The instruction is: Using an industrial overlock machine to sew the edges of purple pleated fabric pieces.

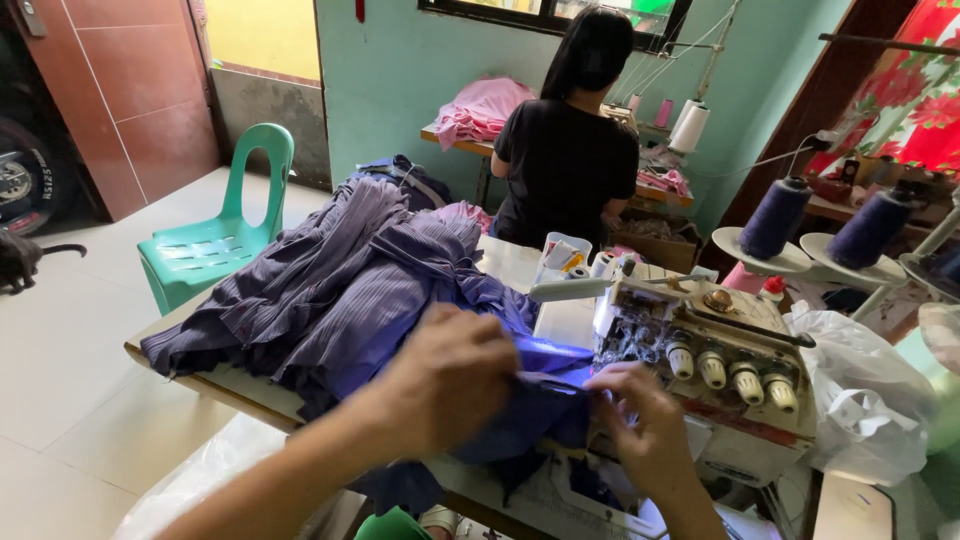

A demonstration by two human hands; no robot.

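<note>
My left hand (450, 385) pinches the edge of a purple ribbed fabric piece (545, 400) lying on the bed of a cream overlock sewing machine (720, 375). My right hand (645, 425) grips the same fabric edge right beside the machine's needle area, fingers bent. A big heap of the same purple fabric (330, 280) is piled on the table (230, 385) to the left of my hands. Two dark blue thread cones (775, 215) stand behind the machine.
A person in a black top (565, 160) sits with their back to me at another table with pink fabric (480, 110). A green plastic chair (215, 235) stands at the left. A white plastic bag (865, 400) lies right of the machine.
</note>
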